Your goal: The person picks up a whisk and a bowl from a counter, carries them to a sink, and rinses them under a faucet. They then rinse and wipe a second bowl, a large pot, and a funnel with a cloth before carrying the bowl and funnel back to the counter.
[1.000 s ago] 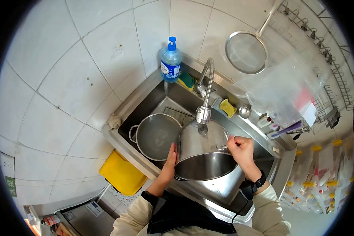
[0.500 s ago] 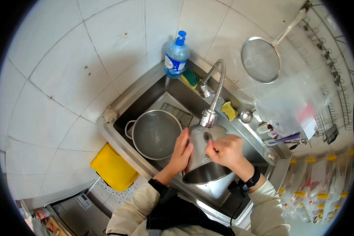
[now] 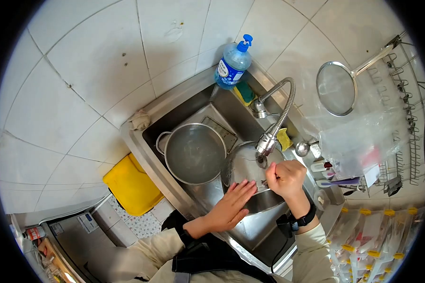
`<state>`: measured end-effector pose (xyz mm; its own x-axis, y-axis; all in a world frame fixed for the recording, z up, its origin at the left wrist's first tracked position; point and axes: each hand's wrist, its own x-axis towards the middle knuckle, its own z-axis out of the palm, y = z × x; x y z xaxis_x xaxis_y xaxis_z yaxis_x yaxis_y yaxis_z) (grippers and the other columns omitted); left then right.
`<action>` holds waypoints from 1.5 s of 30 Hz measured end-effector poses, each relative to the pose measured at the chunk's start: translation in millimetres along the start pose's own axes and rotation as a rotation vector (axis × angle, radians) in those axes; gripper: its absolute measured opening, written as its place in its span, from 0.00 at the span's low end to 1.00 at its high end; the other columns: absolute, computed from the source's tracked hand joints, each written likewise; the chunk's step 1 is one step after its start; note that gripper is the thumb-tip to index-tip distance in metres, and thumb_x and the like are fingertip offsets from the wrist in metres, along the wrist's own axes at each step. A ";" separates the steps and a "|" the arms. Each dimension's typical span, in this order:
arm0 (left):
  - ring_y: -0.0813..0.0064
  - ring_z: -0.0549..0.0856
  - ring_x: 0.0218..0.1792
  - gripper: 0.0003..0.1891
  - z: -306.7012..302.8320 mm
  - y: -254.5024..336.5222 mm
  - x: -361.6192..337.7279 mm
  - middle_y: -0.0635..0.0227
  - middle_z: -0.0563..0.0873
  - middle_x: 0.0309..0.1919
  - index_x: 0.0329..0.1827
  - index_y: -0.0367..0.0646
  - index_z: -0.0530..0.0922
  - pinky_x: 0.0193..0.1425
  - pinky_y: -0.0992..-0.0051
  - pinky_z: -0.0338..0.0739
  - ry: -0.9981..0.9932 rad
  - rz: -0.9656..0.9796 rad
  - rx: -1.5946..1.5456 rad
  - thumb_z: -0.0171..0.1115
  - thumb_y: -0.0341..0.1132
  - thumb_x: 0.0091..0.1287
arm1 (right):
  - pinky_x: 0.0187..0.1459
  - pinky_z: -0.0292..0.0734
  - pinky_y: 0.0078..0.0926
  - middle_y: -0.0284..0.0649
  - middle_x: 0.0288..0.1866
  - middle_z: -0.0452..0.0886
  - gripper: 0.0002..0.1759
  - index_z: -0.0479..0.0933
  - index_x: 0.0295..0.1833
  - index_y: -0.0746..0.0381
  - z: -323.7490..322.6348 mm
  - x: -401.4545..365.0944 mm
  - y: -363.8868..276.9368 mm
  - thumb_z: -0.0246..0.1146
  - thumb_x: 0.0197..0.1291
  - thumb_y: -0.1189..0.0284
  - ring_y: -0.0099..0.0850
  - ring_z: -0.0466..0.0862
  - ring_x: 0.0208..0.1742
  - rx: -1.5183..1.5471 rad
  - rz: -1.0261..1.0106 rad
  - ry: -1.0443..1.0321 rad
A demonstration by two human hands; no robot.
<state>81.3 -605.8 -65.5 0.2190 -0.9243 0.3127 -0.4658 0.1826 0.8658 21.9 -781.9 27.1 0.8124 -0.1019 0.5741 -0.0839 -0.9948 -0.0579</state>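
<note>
My left hand [image 3: 232, 206] lies flat, fingers stretched out, against a shiny steel pot [image 3: 262, 203] tilted in the sink. My right hand [image 3: 286, 178] is closed in a fist at the pot's right side, below the faucet head [image 3: 266, 144]. What its fingers hold, if anything, is hidden. A dark oval part [image 3: 261, 160] shows on the rounded surface above my hands. To the left, a two-toned metal pot [image 3: 196, 153] with a loop handle stands upright, with cloudy liquid inside.
A blue soap bottle [image 3: 232, 63] and a green-yellow sponge [image 3: 244, 93] stand at the back corner. A yellow sponge [image 3: 284, 139] and ladle [image 3: 302, 149] lie along the right edge. A strainer [image 3: 336, 88] hangs on the wall. A yellow bin [image 3: 132, 184] sits left of the sink.
The view has shifted. My left hand has moved from the pot's left side down to its near edge and flattened. My right hand stays in a fist beside the pot.
</note>
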 end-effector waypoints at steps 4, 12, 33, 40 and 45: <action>0.55 0.51 0.68 0.28 -4.4 -4.2 3.9 0.54 0.54 0.66 0.66 0.37 0.52 0.68 0.58 0.42 -0.083 0.065 -0.113 0.47 0.35 0.64 | 0.13 0.61 0.26 0.34 0.07 0.66 0.16 0.64 0.08 0.57 0.8 -3.9 -6.6 0.60 0.41 0.75 0.32 0.68 0.09 0.007 -0.035 -0.036; 0.55 0.69 0.53 0.19 34.9 -12.0 19.0 0.58 0.72 0.48 0.47 0.41 0.69 0.63 0.54 0.51 0.204 -0.109 -0.347 0.60 0.29 0.52 | 0.16 0.61 0.22 0.30 0.08 0.64 0.15 0.68 0.13 0.55 15.7 -26.7 -26.2 0.64 0.45 0.66 0.26 0.68 0.10 -0.059 -0.233 -0.095; 0.41 0.63 0.56 0.37 -145.0 -177.3 -3.9 0.39 0.63 0.56 0.60 0.30 0.57 0.62 0.55 0.57 0.315 -0.705 0.695 0.61 0.41 0.50 | 0.10 0.63 0.33 0.37 0.05 0.65 0.15 0.67 0.22 0.55 41.9 -157.5 4.3 0.54 0.56 0.59 0.37 0.69 0.07 0.051 -0.036 -0.415; 0.50 0.58 0.62 0.51 -134.0 -178.0 17.7 0.50 0.55 0.62 0.64 0.36 0.52 0.60 0.51 0.57 -0.309 -0.685 1.121 0.62 0.62 0.45 | 0.11 0.66 0.34 0.37 0.05 0.66 0.15 0.67 0.22 0.56 35.4 -199.1 8.4 0.54 0.56 0.61 0.38 0.71 0.08 0.074 0.024 -0.518; 0.52 0.73 0.50 0.36 -153.8 -227.3 55.5 0.54 0.71 0.52 0.57 0.40 0.62 0.48 0.55 0.70 -0.398 -0.529 0.976 0.59 0.56 0.52 | 0.14 0.68 0.33 0.37 0.06 0.67 0.14 0.67 0.22 0.56 43.7 -202.1 10.1 0.53 0.56 0.61 0.38 0.72 0.09 0.138 0.025 -0.592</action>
<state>331.2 -647.0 -184.9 0.3793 -0.8789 -0.2891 -0.8937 -0.4290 0.1317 -118.0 -771.3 -125.2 0.9974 -0.0692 0.0221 -0.0636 -0.9790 -0.1937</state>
